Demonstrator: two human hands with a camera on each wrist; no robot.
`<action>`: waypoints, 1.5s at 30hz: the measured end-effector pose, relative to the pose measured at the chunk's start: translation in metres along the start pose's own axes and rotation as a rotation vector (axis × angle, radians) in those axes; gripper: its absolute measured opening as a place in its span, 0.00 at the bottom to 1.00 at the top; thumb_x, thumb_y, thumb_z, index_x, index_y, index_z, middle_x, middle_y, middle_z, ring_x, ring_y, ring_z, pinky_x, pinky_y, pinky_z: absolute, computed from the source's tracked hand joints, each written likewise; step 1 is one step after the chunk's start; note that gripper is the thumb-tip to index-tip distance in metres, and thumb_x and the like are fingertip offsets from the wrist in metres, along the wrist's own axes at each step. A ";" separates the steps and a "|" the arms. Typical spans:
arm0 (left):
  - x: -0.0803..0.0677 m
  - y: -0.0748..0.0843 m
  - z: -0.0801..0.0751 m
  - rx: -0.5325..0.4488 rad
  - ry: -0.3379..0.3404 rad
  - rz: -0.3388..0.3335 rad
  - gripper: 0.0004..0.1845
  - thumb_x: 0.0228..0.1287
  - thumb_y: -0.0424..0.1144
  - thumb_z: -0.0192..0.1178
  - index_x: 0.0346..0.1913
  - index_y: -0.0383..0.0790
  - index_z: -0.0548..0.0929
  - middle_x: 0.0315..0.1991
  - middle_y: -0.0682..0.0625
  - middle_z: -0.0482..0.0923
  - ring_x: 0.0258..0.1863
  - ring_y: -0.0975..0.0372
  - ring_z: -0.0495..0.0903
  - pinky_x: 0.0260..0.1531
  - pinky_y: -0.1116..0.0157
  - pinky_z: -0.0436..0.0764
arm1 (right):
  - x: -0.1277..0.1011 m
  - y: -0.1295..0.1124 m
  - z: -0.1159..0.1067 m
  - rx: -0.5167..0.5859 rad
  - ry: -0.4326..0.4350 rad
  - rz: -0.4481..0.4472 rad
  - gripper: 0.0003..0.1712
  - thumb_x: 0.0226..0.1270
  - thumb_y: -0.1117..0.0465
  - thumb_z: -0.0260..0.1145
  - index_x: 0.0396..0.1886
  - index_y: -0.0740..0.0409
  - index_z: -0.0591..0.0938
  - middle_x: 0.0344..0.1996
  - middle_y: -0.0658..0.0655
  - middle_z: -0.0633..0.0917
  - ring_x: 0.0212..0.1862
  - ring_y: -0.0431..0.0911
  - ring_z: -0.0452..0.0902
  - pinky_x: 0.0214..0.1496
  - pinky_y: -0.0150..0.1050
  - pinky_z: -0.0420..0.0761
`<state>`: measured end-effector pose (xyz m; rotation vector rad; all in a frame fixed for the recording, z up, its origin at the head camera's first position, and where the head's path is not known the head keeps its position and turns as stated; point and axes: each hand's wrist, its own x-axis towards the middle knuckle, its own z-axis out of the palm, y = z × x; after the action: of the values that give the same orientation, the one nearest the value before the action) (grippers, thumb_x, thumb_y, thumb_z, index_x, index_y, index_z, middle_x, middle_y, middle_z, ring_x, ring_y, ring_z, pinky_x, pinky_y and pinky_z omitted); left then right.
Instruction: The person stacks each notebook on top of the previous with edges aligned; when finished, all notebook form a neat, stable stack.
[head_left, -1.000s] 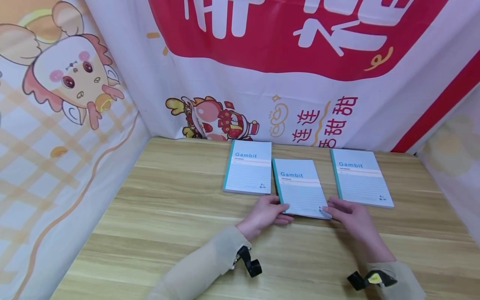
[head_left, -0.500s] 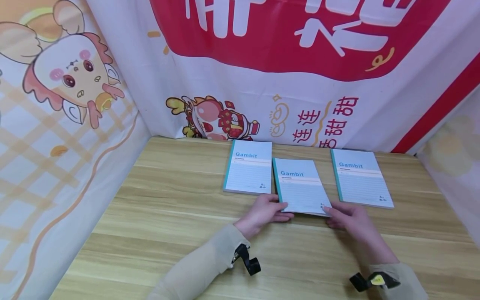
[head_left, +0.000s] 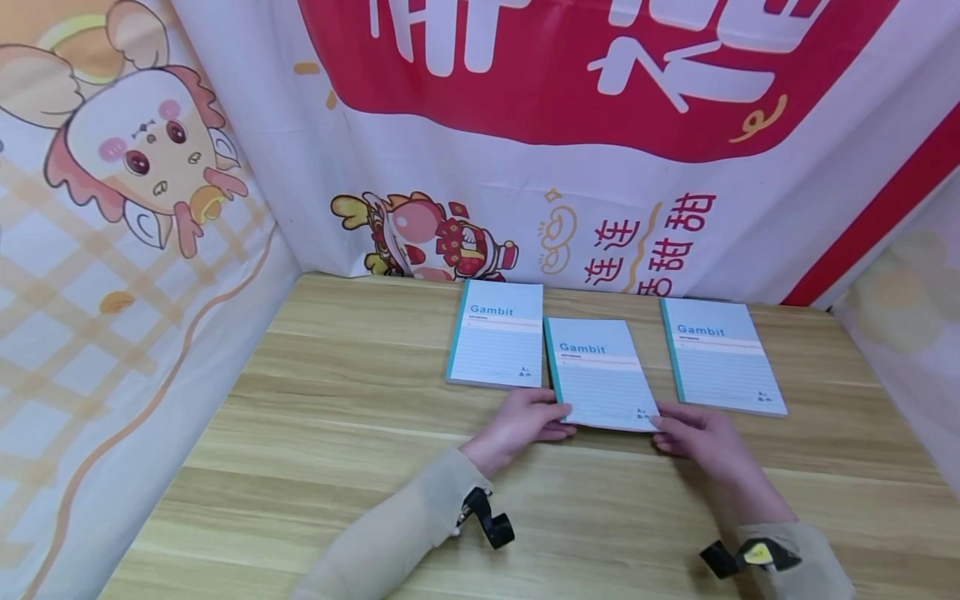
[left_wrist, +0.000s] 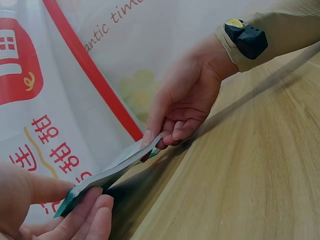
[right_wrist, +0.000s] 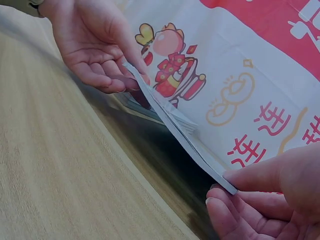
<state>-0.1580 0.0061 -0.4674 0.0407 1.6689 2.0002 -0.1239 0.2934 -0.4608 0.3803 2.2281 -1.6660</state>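
Observation:
Both hands hold the middle notebook [head_left: 600,375], a pale blue "Gambit" one with a teal spine. My left hand [head_left: 525,423] pinches its near left corner, thumb on the cover and fingers beneath. At the near right corner, my right hand [head_left: 701,437] grips it the same way. Seen from the right wrist, the notebook's near edge [right_wrist: 175,131] is raised off the table, with a dark shadow under it. A matching left notebook [head_left: 497,333] lies flat just behind and to the left. Farther right lies the right notebook [head_left: 722,357], also flat.
The wood-grain table [head_left: 315,400] runs back to a white and red printed cloth [head_left: 465,150] hanging behind the notebooks. Another printed cloth [head_left: 135,333] borders the left side. Each sleeve carries a black wrist camera, such as the left one [head_left: 487,518].
The right fingers have tucked under the near right corner, which has come up slightly. The notebook and left hand have shifted a little to the left.

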 end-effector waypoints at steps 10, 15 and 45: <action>-0.005 0.001 -0.006 0.063 0.073 0.013 0.19 0.67 0.31 0.67 0.57 0.25 0.79 0.39 0.42 0.87 0.39 0.53 0.88 0.43 0.62 0.87 | -0.003 -0.003 0.003 0.001 0.036 0.030 0.39 0.72 0.49 0.70 0.74 0.64 0.68 0.57 0.60 0.83 0.47 0.44 0.85 0.49 0.36 0.85; -0.005 0.002 -0.007 0.082 0.090 0.013 0.18 0.66 0.32 0.69 0.56 0.27 0.80 0.39 0.43 0.88 0.39 0.54 0.88 0.42 0.62 0.87 | -0.004 -0.005 0.003 -0.005 0.056 0.040 0.40 0.71 0.48 0.70 0.74 0.62 0.68 0.55 0.59 0.83 0.48 0.44 0.85 0.50 0.35 0.84; -0.010 0.018 -0.039 0.051 0.161 0.045 0.16 0.58 0.33 0.76 0.49 0.35 0.87 0.41 0.43 0.88 0.42 0.55 0.88 0.44 0.60 0.87 | -0.003 -0.025 0.022 -0.096 0.077 -0.060 0.40 0.67 0.41 0.71 0.71 0.57 0.73 0.59 0.60 0.82 0.54 0.47 0.82 0.58 0.40 0.82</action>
<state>-0.1705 -0.0354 -0.4569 -0.0662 1.8338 2.0407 -0.1291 0.2657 -0.4434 0.3629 2.3877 -1.5915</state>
